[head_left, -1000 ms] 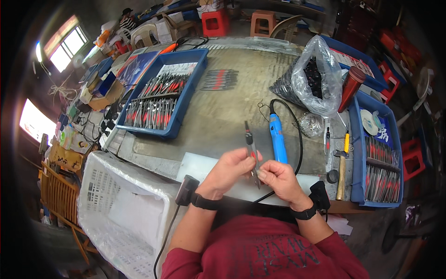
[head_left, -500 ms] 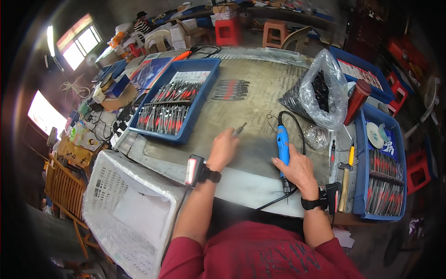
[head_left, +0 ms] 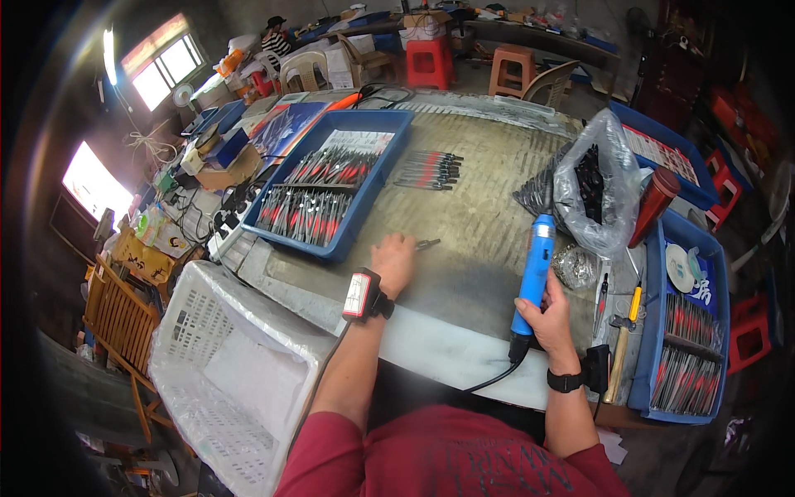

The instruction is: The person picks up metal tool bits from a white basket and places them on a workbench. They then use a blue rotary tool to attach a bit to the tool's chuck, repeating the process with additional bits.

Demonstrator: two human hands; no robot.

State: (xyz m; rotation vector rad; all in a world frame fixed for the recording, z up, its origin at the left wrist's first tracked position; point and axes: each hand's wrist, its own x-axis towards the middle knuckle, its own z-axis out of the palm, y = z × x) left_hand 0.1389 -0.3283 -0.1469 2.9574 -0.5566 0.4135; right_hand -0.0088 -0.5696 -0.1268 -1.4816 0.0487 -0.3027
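My right hand point(head_left: 546, 319) is wrapped round a blue electric screwdriver point(head_left: 537, 269), held nearly upright over the near right of the table. Its black cord point(head_left: 515, 364) leaves from the lower end, and the far end points away from me. My left hand point(head_left: 394, 263), fingers closed, holds a small dark slender piece point(head_left: 427, 244) just above the tabletop; its kind is too small to tell. Farther off lies a row of slim black-and-red pen-shaped pieces point(head_left: 428, 170). Left of it, a blue tray point(head_left: 330, 242) holds many similar pieces in two bundles.
At the right stand a clear bag of black parts point(head_left: 580, 224), a small bag of metal bits point(head_left: 573, 267), a dark red cylinder point(head_left: 654, 203), a hammer point(head_left: 617, 360) and another blue tray point(head_left: 648, 364). A white plastic-lined basket point(head_left: 199, 273) sits at my left.
The screwdriver has been turned end for end, so its cord end is now nearer me, and my right hand has shifted right. My left hand has stayed about the same place, its piece lower and flatter.
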